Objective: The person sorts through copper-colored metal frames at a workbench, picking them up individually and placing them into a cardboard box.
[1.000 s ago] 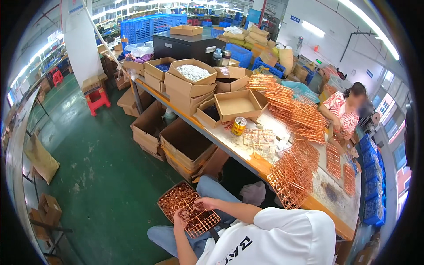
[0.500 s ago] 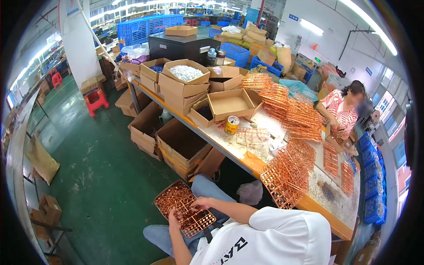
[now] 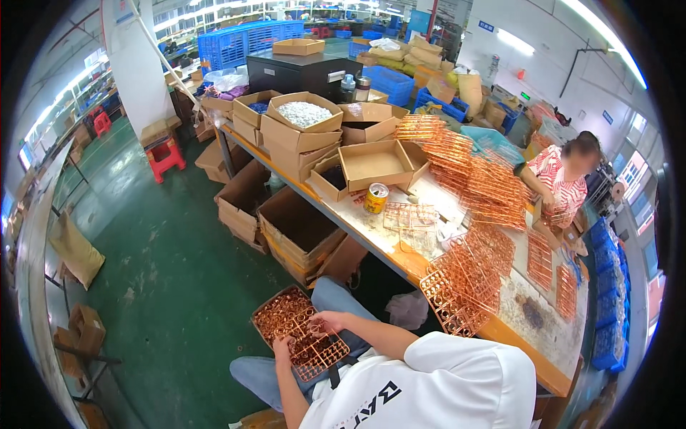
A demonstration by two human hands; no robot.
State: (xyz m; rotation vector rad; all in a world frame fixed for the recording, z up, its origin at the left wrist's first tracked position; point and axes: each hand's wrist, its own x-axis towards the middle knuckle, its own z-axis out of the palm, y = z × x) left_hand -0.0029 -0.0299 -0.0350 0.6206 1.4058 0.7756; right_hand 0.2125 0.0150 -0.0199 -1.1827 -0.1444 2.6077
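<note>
- Only a slight swing of the view sets this moment apart from half a second earlier: the red stool sits a little farther right and higher, while the hands have barely shifted.
- The copper-coloured grid lies tilted over the near part of a small box, which rests by the legs.
- Left hand: its grip looks closed on the grid's left edge.
- Right hand: fingers curl at the grid's upper side; whether they pinch it or a single piece, I cannot tell.
- Work looks partway along, judging by the layout: loose copper pieces cover much of the box, while the grid's near end still seems to bear pieces. How many remain is too small to count.
- More grids wait on the desk: a loose pile at the near edge and a taller stack behind.
- Farther along the desk are a yellow can, a shallow carton and a co-worker at the far side.
- The hands hide part of the grid; a deep carton and a pale plastic bag crowd the space beyond the knees.
</note>
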